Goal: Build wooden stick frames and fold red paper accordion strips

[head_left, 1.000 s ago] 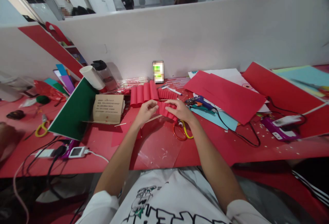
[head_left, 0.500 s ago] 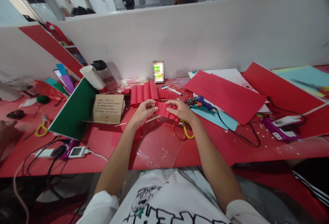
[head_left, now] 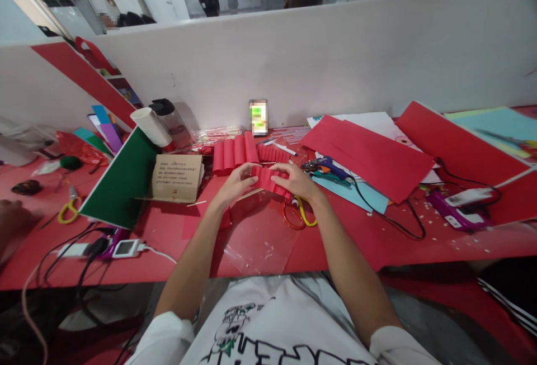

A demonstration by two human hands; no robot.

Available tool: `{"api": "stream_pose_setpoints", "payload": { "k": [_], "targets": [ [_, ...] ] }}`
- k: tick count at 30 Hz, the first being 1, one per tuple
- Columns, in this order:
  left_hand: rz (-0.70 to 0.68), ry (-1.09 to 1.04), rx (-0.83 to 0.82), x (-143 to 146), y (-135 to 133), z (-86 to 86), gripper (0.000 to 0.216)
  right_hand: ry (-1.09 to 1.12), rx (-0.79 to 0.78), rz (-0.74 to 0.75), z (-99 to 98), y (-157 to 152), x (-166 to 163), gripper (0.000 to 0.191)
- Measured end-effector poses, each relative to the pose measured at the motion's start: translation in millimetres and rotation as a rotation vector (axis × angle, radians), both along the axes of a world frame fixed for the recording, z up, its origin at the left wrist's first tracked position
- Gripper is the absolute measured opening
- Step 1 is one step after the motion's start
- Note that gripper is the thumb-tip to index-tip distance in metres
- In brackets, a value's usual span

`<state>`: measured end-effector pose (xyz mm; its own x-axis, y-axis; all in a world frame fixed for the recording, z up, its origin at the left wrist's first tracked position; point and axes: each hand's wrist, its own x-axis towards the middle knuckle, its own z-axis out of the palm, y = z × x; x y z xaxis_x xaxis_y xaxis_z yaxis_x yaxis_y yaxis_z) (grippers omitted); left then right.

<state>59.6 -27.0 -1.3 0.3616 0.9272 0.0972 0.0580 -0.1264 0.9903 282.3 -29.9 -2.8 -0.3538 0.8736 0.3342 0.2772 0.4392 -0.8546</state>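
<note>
A piece of pleated red paper (head_left: pixel 265 178) is held up over the table between both of my hands. My left hand (head_left: pixel 236 182) grips its left end, thumb toward the folds. At the other end my right hand (head_left: pixel 298 180) pinches the paper, its fingers bent over the top edge. Behind it lie a row of red paper rolls (head_left: pixel 234 151) and a second pleated red strip (head_left: pixel 274 153). Thin wooden sticks (head_left: pixel 250 193) lie by my left hand. Scissors with a yellow and a red loop (head_left: pixel 308 214) rest below my right hand.
A cardboard box (head_left: pixel 176 178) and an upright green board (head_left: pixel 121 180) stand at left. To the right are a glue gun (head_left: pixel 331 166), red paper sheets (head_left: pixel 369 158) and a black cable (head_left: pixel 388 222). A phone (head_left: pixel 258 117) leans on the partition. Another person's hand (head_left: pixel 14 217) shows far left.
My hands stay almost in place on the pleated paper, with only slight finger shifts. The other person's hand at far left has moved a little.
</note>
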Motion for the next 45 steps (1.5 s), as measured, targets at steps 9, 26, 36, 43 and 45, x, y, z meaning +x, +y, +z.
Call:
{"api": "stream_pose_setpoints", "payload": {
  "k": [9,26,36,43,45],
  "targets": [
    [0.073,0.144,0.294,11.9,-4.7,1.9,0.028,0.051,0.003,0.023,2.3,-3.5,-9.8,0.019],
    [0.313,0.104,0.574,18.4,-4.4,-7.1,0.022,0.232,-0.052,-0.026,5.9,-8.2,-19.4,0.018],
    [0.340,0.231,0.705,22.7,-13.9,-4.2,0.025,0.305,-0.033,-0.048,-1.9,-4.3,-20.3,0.022],
    [0.395,0.259,0.729,22.2,-11.5,-7.9,0.022,0.310,-0.009,-0.064,-3.0,-4.1,-20.7,0.023],
    [0.398,0.250,0.746,21.9,-10.9,-8.5,0.020,0.308,0.010,-0.082,-3.1,-4.6,-20.9,0.021]
  ]
}}
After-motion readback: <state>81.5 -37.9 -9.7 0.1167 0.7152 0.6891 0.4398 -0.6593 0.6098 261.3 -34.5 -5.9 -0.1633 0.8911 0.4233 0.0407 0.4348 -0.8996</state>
